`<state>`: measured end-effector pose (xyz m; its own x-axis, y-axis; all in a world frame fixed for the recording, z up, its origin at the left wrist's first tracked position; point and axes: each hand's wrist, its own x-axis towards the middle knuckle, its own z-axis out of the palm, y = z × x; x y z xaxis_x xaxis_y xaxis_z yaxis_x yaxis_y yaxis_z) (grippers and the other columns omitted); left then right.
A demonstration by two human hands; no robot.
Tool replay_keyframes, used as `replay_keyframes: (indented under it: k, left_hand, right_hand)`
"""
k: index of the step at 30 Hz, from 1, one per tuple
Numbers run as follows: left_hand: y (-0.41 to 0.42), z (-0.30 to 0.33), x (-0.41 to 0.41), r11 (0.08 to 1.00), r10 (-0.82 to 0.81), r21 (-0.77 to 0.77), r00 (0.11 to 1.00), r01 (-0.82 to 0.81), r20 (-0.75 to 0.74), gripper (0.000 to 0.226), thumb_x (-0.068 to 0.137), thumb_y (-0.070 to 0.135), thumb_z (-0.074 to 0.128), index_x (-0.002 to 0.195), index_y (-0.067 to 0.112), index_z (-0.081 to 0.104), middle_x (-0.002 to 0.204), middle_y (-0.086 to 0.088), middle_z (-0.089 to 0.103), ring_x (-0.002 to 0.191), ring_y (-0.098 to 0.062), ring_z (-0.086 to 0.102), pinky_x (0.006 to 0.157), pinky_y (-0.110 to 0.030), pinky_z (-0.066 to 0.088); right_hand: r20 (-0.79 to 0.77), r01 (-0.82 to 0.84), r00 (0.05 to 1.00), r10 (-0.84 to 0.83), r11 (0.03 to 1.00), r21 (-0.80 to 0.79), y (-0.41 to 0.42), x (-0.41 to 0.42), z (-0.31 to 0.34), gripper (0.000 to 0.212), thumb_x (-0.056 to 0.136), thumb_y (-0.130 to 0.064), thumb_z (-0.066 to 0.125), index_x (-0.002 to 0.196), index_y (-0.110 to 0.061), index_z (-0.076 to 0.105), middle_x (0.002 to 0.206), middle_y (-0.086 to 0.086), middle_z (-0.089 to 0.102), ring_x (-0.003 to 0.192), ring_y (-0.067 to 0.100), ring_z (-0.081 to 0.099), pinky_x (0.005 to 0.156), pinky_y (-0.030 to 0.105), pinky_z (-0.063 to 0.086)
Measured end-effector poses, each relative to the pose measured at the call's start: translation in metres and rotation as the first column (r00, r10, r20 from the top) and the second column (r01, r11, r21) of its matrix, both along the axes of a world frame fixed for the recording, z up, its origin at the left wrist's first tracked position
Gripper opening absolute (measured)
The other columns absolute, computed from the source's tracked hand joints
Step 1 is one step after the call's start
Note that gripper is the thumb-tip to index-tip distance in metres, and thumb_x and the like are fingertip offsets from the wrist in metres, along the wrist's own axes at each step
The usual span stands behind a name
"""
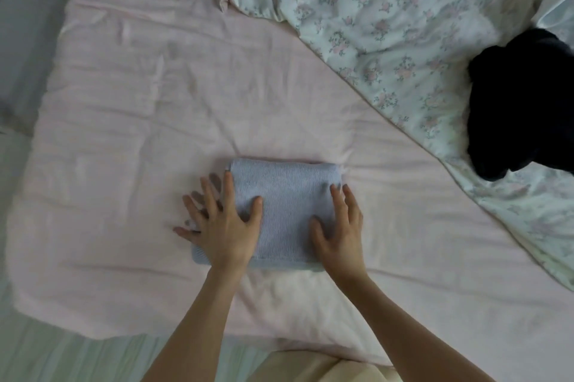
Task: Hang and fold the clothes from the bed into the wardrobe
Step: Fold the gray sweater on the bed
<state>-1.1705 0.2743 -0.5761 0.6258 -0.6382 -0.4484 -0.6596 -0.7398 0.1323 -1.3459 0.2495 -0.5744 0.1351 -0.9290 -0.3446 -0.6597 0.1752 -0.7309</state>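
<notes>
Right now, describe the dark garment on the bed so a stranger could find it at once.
Start at the floral duvet bunched across the far right of the pink sheet. On it, at the picture's right edge, lies the black garment, crumpled in a heap. Unlike the pale blue knit folded flat under both hands, it is unfolded and untouched.

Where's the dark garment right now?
In the head view the dark garment lies at the far right edge, on the floral duvet, well apart from the folded blue knit under both hands.

Pale blue knit garment (279, 210), folded rectangle, flat on pink bed sheet (139, 102).
</notes>
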Motion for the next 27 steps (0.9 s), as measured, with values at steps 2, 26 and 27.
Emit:
replay_keyframes:
  k: [2, 26, 27]
  left_hand:
    - [0.001, 0.002, 0.005, 0.983, 0.177, 0.085, 0.969, -0.164, -0.172, 0.082, 0.08, 0.073, 0.044, 0.149, 0.04, 0.012, 0.155, -0.004, 0.016, 0.138, -0.034, 0.018, 0.106, -0.06, 0.023]
    - [0.087, 0.19, 0.02, 0.608, 0.23, -0.561, 0.8, -0.562, -0.554, 0.074, 0.085, 0.063, 0.05, 0.145, 0.043, 0.011, 0.14, 0.003, 0.048, 0.117, -0.03, 0.053, 0.095, -0.037, 0.041]
    - [0.099, 0.207, 0.027, 0.575, 0.253, -0.599, 0.817, -0.558, -0.518, 0.07, 0.088, 0.06, 0.048, 0.144, 0.046, 0.008, 0.138, 0.001, 0.05, 0.115, -0.032, 0.055, 0.089, -0.034, 0.04]
  right_hand:
    - [0.032, 0.197, 0.976, -0.214, 0.941, 0.276, 0.0, 0.004, 0.005, 0.087, 0.084, -0.032, 0.067, 0.15, -0.025, 0.012, 0.149, 0.007, 0.029, 0.134, 0.023, 0.034, 0.103, 0.028, 0.031]
    - [0.045, -0.387, 0.902, 0.43, 0.849, -0.36, 0.015, 0.037, 0.205, 0.064, 0.091, -0.026, 0.054, 0.138, -0.052, 0.019, 0.151, 0.0, 0.015, 0.117, 0.025, 0.051, 0.084, 0.033, 0.049]
    - [0.039, -0.406, 0.889, 0.457, 0.823, -0.397, 0.022, 0.048, 0.221, 0.063, 0.092, -0.025, 0.054, 0.141, -0.047, 0.022, 0.152, 0.001, 0.015, 0.118, 0.027, 0.051, 0.081, 0.035, 0.051]
